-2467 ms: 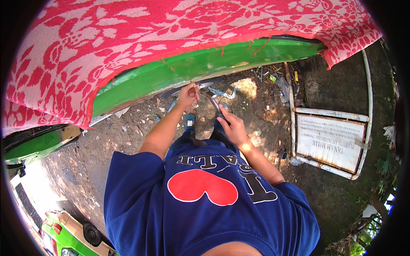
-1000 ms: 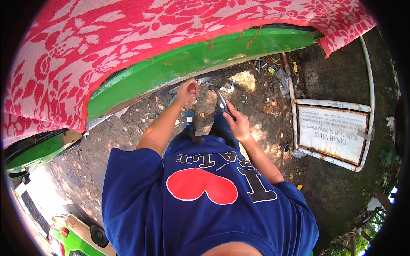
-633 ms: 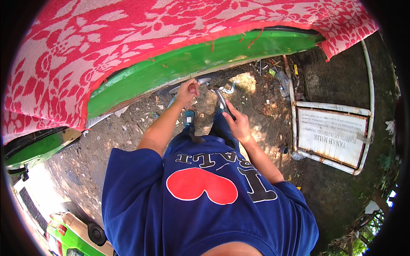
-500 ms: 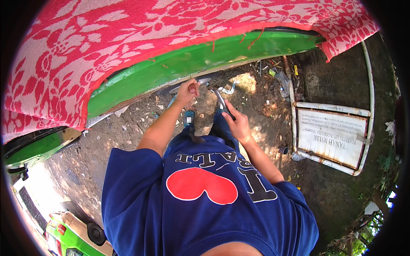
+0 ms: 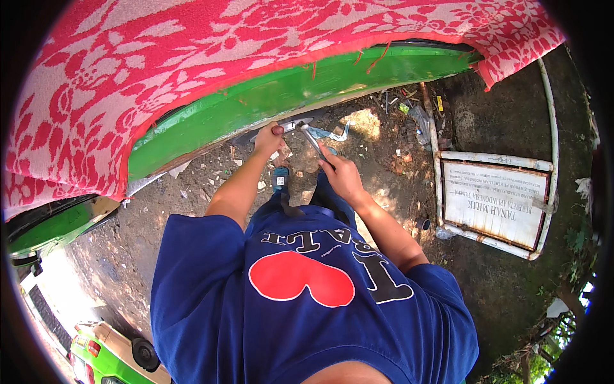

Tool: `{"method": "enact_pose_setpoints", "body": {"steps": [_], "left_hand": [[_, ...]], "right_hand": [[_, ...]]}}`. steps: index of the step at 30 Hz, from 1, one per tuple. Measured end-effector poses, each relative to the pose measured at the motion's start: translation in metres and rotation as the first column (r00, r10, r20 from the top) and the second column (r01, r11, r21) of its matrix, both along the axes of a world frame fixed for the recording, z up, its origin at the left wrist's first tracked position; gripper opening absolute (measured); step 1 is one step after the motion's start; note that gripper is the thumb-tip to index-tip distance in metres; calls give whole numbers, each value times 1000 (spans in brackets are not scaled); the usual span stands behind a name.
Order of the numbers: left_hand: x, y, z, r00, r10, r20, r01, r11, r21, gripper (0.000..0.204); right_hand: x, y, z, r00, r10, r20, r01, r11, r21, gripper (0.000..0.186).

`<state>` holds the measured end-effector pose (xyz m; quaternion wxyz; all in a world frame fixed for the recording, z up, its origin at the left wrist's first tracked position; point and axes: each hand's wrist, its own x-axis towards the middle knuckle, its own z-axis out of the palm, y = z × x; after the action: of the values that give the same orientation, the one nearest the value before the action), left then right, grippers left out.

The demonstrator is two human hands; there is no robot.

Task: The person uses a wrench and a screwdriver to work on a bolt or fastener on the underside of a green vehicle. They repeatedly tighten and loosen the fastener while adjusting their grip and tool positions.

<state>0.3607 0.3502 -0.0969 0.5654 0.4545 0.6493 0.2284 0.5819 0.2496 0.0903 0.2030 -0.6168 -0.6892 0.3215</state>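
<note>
My left hand point(image 5: 267, 139) is closed round a tool with a reddish-brown rounded handle point(image 5: 277, 130), beside the lower edge of the green car body panel point(image 5: 256, 96). A silvery metal piece point(image 5: 290, 126) shows just right of that handle; whether it belongs to the same tool I cannot tell. In my right hand point(image 5: 343, 175) is a hammer point(image 5: 313, 142), gripped by its dark lower handle. Its metal end points up and left, close to the silvery piece. The ground directly under both hands is partly hidden by them.
A red and pink floral blanket point(image 5: 211, 45) drapes over the green car. On the right, a white sign board point(image 5: 495, 198) in a rusty pipe frame lies on the dirt. Litter and a plastic bag point(image 5: 420, 121) are scattered nearby. Another green car point(image 5: 115, 352) is at lower left.
My right hand has moved up and left, bringing the hammer's end closer to my left hand. My left hand has shifted slightly left, and the reddish-brown handle has tilted.
</note>
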Motion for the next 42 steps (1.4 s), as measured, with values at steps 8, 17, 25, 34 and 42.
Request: {"method": "enact_pose_setpoints", "body": {"steps": [8, 17, 25, 34, 42], "left_hand": [[14, -15, 32, 970, -214, 115, 142, 882, 449, 29], [18, -9, 37, 963, -195, 187, 125, 935, 333, 29], [22, -5, 44, 951, -115, 286, 43, 969, 245, 30], [19, 5, 33, 905, -169, 390, -9, 909, 417, 9], [20, 3, 44, 944, -109, 311, 41, 975, 220, 31]], "right_hand": [[19, -26, 7, 964, -191, -185, 164, 975, -152, 46], [18, -33, 8, 963, -208, -172, 174, 965, -197, 46], [17, -34, 10, 956, -211, -202, 173, 966, -190, 46], [-14, -19, 9, 992, 31, -119, 6, 953, 302, 49], [6, -17, -1, 986, -81, -144, 79, 997, -15, 43]]}}
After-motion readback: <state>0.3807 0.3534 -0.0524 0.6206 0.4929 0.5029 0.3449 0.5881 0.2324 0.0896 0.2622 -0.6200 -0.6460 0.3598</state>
